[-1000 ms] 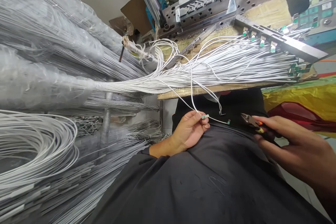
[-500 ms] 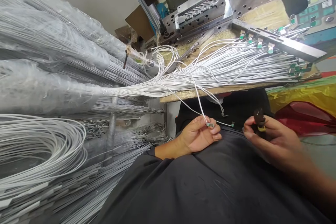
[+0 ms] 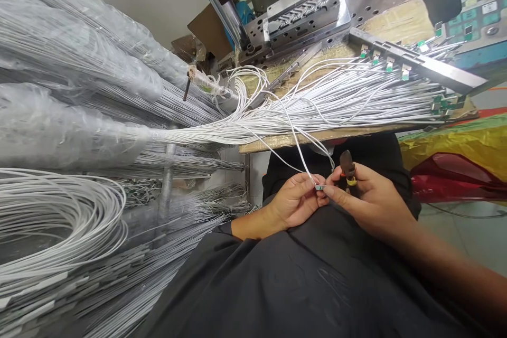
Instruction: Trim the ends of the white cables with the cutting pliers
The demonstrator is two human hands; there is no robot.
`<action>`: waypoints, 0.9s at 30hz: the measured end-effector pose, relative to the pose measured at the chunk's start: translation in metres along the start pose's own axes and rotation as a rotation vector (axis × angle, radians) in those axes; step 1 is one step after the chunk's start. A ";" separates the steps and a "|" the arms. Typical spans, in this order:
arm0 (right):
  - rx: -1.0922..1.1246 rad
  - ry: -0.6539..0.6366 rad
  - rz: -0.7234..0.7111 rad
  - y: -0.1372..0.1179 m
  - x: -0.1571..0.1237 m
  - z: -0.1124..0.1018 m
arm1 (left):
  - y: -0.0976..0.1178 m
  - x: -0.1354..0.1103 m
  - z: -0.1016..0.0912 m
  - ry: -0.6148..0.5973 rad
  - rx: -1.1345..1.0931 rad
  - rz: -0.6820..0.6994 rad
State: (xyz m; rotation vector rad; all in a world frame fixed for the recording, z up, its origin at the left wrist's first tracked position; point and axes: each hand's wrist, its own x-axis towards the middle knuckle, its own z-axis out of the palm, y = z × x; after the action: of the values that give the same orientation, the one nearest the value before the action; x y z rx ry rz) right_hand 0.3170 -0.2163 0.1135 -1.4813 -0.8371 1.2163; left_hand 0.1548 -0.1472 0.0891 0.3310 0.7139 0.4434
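My left hand (image 3: 295, 202) is closed, pinching a white cable (image 3: 297, 142) close to its end. A small connector with a green circuit board (image 3: 319, 187) sticks out at the fingertips. On its other side, my right hand (image 3: 372, 198) has its thumb and forefinger tips at the connector. That same hand grips a pair of pliers (image 3: 347, 162), dark jaws pointing up and a bit of yellow showing below them. The handles are mostly hidden by the fingers. Both hands are over my lap, below a thick spread of white cables (image 3: 348, 105).
A metal bar (image 3: 420, 60) lies across the cable ends, with several green-board connectors along it. Behind stands a perforated metal press fixture (image 3: 304, 8). Plastic-wrapped cable bundles (image 3: 71, 116) and a coiled cable (image 3: 99, 211) fill the left. A keypad panel (image 3: 481, 5) is at top right.
My right hand has moved left with the pliers, bringing its fingertips to the connector in my left hand. My left hand has hardly moved.
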 end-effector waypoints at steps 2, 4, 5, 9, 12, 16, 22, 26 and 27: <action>0.030 0.025 0.032 0.002 0.001 0.001 | -0.001 0.001 -0.001 -0.001 0.002 -0.001; 0.057 0.049 0.051 0.005 0.001 0.000 | -0.001 0.002 -0.002 -0.006 0.016 0.009; 0.073 0.052 0.061 0.007 0.001 -0.001 | -0.001 0.003 -0.003 -0.009 0.026 0.019; 0.160 0.000 0.124 0.010 0.003 -0.003 | -0.002 0.004 -0.007 -0.040 0.095 0.090; 0.269 -0.042 0.213 0.014 0.005 -0.002 | -0.002 0.003 -0.007 -0.067 0.141 0.142; 0.397 -0.074 0.340 0.019 0.005 0.000 | -0.003 0.004 -0.006 -0.104 0.159 0.158; 0.551 -0.081 0.415 0.020 0.007 -0.001 | -0.001 0.009 -0.025 0.148 0.505 0.717; 0.614 -0.097 0.453 0.010 0.007 -0.005 | 0.022 0.009 -0.038 -0.060 1.248 1.377; 0.620 -0.108 0.463 0.008 0.006 -0.006 | 0.028 0.009 -0.038 -0.176 1.395 1.410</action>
State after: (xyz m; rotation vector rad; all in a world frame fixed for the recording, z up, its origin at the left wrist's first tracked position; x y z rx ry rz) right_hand 0.3235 -0.2143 0.1037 -1.1211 -0.1352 1.7175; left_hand 0.1268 -0.1133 0.0692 2.2278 0.4047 1.1625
